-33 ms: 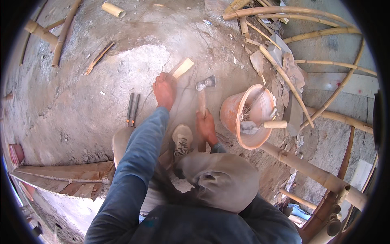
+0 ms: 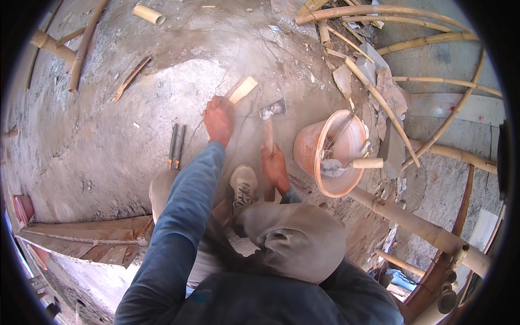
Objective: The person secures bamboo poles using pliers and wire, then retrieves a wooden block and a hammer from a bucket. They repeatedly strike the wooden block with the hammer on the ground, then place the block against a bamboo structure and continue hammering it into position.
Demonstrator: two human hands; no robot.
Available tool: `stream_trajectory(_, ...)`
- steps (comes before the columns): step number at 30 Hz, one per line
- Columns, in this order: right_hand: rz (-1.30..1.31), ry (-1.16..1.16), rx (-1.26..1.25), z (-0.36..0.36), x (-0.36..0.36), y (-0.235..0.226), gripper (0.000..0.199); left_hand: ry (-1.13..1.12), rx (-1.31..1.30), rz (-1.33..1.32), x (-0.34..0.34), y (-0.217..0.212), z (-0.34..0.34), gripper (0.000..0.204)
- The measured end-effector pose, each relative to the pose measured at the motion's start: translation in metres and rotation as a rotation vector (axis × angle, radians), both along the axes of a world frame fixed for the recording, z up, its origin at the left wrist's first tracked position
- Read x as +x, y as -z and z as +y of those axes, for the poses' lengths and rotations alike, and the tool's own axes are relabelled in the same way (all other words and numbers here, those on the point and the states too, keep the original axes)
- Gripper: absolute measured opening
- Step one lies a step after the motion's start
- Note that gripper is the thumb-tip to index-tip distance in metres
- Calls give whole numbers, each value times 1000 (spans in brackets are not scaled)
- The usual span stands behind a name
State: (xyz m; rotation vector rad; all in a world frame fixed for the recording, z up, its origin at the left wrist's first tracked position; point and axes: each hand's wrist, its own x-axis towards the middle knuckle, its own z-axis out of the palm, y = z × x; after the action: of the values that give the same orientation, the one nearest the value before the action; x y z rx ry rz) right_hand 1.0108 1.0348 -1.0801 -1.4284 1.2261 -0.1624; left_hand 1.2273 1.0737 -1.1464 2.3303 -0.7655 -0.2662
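Note:
My left hand is closed on the near end of a short, flat, pale wood piece, which slants away to the right on the ground. My right hand wraps around the wooden handle of a hatchet. The hatchet's grey metal head points away from me, just right of the wood piece and apart from it. Fingers of both hands are partly hidden. To the right of the hatchet, a dusty orange bucket leans toward me. Inside it lies a trowel, its wooden handle sticking out over the rim.
A tool with two black-and-orange handles lies by my left knee. Dark split wood and a bamboo piece rest farther off. Bamboo poles and rubble line the right side. Planks edge a drop at lower left.

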Motion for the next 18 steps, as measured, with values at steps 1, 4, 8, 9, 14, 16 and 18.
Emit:
stream_trajectory(1, 6, -2, -15, 0, 5, -3, 33, -10, -25, -18, 3, 1, 0, 17)
stream_trajectory(4, 39, -19, -100, 0, 9, -2, 34, -41, -92, 8, 5, -8, -4, 16)
stream_trajectory(8, 90, -134, -336, -7, 9, 7, 38, -55, -150, 106, 8, -13, -13, 17)
stream_trajectory(9, 100, -179, -396, -10, 13, 11, 40, -51, -162, 99, 12, -7, -15, 18)
stream_trajectory(14, 150, -319, -333, -16, 49, -16, 39, -60, -224, 17, 18, 8, -5, 13)
stream_trajectory(16, 213, -367, -372, -23, 51, -9, 39, -34, -248, 20, 15, 8, -6, 12)
stream_trajectory(18, 292, -404, -408, -24, 53, -4, 39, -11, -268, 20, 12, 8, -1, 11)
